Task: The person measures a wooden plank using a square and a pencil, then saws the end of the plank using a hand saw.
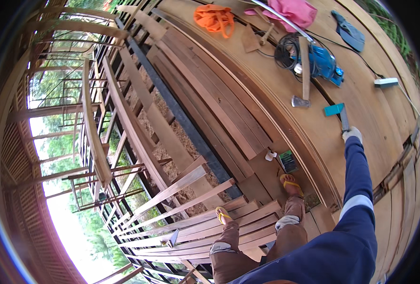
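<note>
My right hand [352, 136], in a pale glove, is closed on a flat grey tool [344, 118] at the right of the board surface [371, 142]. A small teal block [333, 110] lies against the tool's far end. Just beyond sit a hammer [300, 101] with a wooden handle and a blue power tool [326, 61] with a coiled black cord [285, 52]. My left hand is not in view.
An orange cloth [212, 19], pink cloth [297, 12], grey sandal [349, 33] and white-topped block [385, 82] lie on the boards. My sandalled feet [290, 184] stand among planks [219, 113], near a green box [288, 160]. Open joists [134, 123] fill the left.
</note>
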Demonstrator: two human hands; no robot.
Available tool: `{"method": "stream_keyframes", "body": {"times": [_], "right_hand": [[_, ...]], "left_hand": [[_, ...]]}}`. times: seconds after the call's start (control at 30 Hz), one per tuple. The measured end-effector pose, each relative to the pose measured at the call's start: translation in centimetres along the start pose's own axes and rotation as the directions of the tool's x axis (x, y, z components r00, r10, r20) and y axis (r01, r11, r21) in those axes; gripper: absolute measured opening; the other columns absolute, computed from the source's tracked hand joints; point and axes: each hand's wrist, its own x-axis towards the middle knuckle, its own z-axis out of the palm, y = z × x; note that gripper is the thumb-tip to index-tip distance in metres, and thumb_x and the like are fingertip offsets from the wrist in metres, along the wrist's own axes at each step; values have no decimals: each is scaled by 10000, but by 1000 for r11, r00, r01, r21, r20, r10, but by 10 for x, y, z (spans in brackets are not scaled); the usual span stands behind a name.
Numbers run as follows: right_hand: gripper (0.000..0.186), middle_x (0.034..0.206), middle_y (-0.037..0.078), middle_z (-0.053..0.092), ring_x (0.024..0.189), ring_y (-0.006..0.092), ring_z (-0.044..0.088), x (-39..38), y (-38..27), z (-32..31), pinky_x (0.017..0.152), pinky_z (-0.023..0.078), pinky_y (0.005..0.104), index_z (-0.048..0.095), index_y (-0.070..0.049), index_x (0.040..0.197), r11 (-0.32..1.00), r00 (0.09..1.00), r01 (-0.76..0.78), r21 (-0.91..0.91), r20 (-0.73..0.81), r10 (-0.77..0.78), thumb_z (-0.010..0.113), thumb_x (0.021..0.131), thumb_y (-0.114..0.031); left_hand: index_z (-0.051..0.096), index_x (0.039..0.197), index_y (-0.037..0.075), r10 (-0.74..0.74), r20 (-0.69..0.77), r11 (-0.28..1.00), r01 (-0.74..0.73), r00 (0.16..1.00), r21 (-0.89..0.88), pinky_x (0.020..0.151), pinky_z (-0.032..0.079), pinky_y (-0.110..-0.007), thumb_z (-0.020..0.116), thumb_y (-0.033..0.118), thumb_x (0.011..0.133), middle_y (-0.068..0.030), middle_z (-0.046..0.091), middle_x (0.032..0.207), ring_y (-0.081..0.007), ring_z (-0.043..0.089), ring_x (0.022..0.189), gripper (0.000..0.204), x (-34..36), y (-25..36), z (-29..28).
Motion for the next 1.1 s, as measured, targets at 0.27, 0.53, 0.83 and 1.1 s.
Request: {"method": "stream_keyframes", "body": {"times": [0.27,0.53,0.83,1.1], "right_hand": [[246,1010,179,705,1014,386,672,-44,2,28,890,537,501,713,-89,941,993,928,51,105,-372,-8,715,850,-318],[139,854,201,673,808,360,684,-224,-44,43,742,547,420,703,-20,946,603,909,417,680,-306,-284,706,819,-77],[192,967,175,734,940,319,716,-354,-85,-19,841,574,386,751,-54,1036,294,409,258,920,172,-896,741,855,-119],[383,1271,175,673,1183,385,636,-26,47,57,991,529,492,647,-131,1265,963,939,236,-130,-226,-261,607,917,-286]], "left_hand": [[708,1057,5,50,-41,983,-41,998,180,812,548,-354,749,260,926,-104,711,890,-198,674,856,290,-4,-27,-26],[694,1204,-6,500,-82,771,-400,862,495,920,561,-373,783,206,902,-115,740,1007,-223,712,988,380,-20,94,-60],[578,1301,-8,572,328,687,-221,752,-693,1049,521,-424,619,129,995,-145,670,1188,-301,669,1140,337,0,250,138],[640,1225,-116,404,379,858,-202,833,-472,869,600,-387,621,78,1011,-213,716,1119,-304,741,947,289,-11,122,77]]}}
